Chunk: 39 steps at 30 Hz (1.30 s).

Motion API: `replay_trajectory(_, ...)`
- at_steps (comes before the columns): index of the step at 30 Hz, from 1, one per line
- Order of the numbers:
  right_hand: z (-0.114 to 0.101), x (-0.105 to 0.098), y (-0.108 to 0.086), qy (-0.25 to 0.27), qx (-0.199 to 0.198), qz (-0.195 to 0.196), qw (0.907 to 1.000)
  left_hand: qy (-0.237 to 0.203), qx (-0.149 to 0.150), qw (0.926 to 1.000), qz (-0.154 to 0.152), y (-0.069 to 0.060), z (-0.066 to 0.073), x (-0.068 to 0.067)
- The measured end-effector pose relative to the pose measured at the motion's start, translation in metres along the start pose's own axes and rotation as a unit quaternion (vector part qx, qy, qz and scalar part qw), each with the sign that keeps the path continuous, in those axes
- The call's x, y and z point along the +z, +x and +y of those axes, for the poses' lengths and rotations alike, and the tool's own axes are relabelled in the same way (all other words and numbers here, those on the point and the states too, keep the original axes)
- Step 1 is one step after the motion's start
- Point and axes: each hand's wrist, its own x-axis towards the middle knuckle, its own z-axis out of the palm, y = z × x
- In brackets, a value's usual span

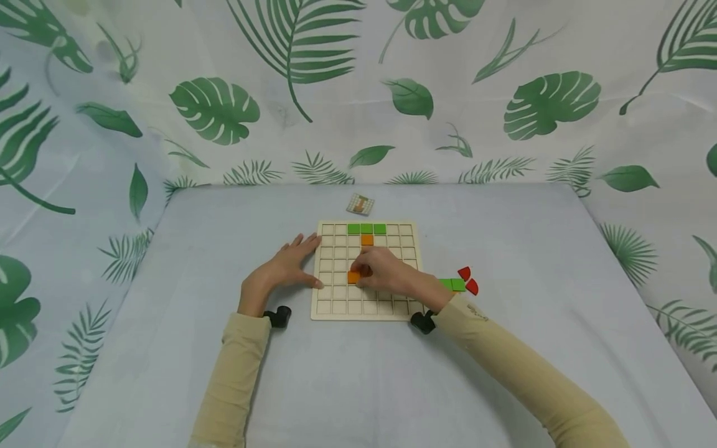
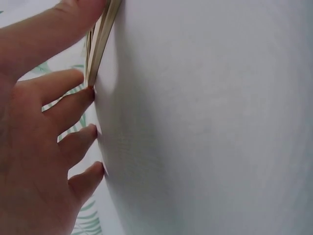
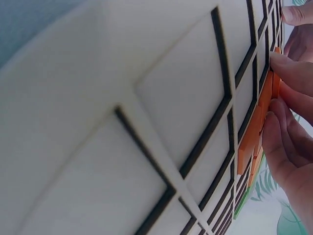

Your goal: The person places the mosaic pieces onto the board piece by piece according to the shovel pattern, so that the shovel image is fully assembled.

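A pale wooden grid board (image 1: pixel 336 308) lies on the table. My right hand (image 1: pixel 386 272) reaches over it and pinches an orange square tile (image 3: pixel 277 84) between thumb and fingers, low over the grid. More orange tiles (image 3: pixel 249 139) sit in the cells beside those fingers; the hand partly hides them in the head view. Green tiles (image 1: pixel 366 228) fill part of the top row, with an orange tile (image 1: pixel 366 239) below the middle one. At the board's left edge my left hand (image 1: pixel 284 266) rests with fingers spread, its thumb and fingertips touching the rim.
A small pattern card (image 1: pixel 360 204) lies behind the board. Right of the board are loose green tiles (image 1: pixel 458 284) and red quarter-round pieces (image 1: pixel 472 287), partly behind my right forearm. A black device (image 1: pixel 279 317) sits at each wrist. Leaf-printed cloth (image 1: pixel 414 149) walls the table in.
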Motion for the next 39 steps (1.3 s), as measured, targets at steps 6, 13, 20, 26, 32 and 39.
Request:
replay_trajectory(6, 0.002, 0.002, -0.001, 0.001, -0.003, -0.002, 1.0000, 0.012, -0.003, 0.9999, 0.006, 0.000, -0.002, 0.002)
replay_trajectory(13, 0.003, -0.002, -0.009, -0.008, -0.021, 0.002, 0.9997, 0.015, -0.004, 0.9999, 0.006, 0.001, 0.000, 0.003)
replay_trajectory(20, 0.011, -0.009, -0.028, 0.016, -0.041, 0.047, 0.9979, 0.025, -0.002, 0.9997, 0.000, 0.000, 0.003, 0.006)
replay_trajectory(26, 0.019, -0.018, -0.046, 0.029, -0.049, 0.077, 0.9954, 0.016, -0.006, 0.9999, -0.001, -0.002, 0.004, 0.002)
replay_trajectory(32, 0.028, -0.029, -0.068, 0.022, -0.010, 0.080, 0.9965, 0.002, -0.005, 1.0000, 0.001, -0.001, 0.003, 0.004)
replay_trajectory(39, 0.039, -0.033, -0.088, 0.009, 0.011, 0.090, 0.9958, 0.015, -0.005, 0.9998, 0.007, 0.001, 0.005, 0.005)
